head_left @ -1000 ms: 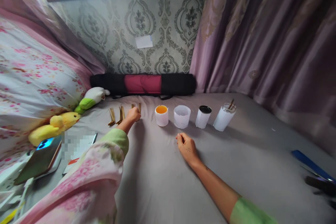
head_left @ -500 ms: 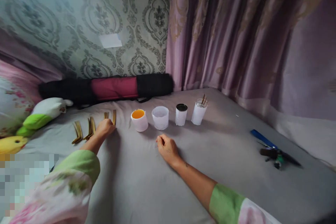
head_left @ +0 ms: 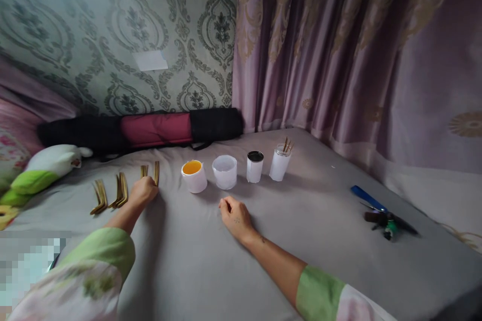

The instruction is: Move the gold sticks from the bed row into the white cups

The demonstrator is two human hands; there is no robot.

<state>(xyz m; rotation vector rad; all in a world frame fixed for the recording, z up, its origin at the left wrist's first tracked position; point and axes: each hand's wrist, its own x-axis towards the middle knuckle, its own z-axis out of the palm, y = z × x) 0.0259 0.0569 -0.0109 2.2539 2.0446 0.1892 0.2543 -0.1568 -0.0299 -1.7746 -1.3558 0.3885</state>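
My left hand (head_left: 144, 191) is down on the grey sheet with its fingers curled among bundles of thin golden-brown sticks. One stick bundle (head_left: 156, 172) stands out just beyond my fingers, and another pokes up behind my knuckles. What my fingertips grip is hidden. To the left of this hand lie two more bundles, a bent one (head_left: 121, 190) and a similar one (head_left: 98, 198). My right hand (head_left: 236, 218) rests on the sheet in a loose fist, nothing showing in it. Just beyond it stands a translucent white cup (head_left: 225, 175).
Left of that cup is a white cup with an orange inside (head_left: 195, 180). To its right are a white-wrapped can (head_left: 254, 170) and a wrapped glass jar (head_left: 280, 165) holding several thin sticks. A blue-handled tool (head_left: 367, 198) lies at right. A long black-and-red bag (head_left: 156, 128) lies along the wall.
The whole view has shifted a little, so things appear slightly farther left. Both hands keep about the same place among the objects.
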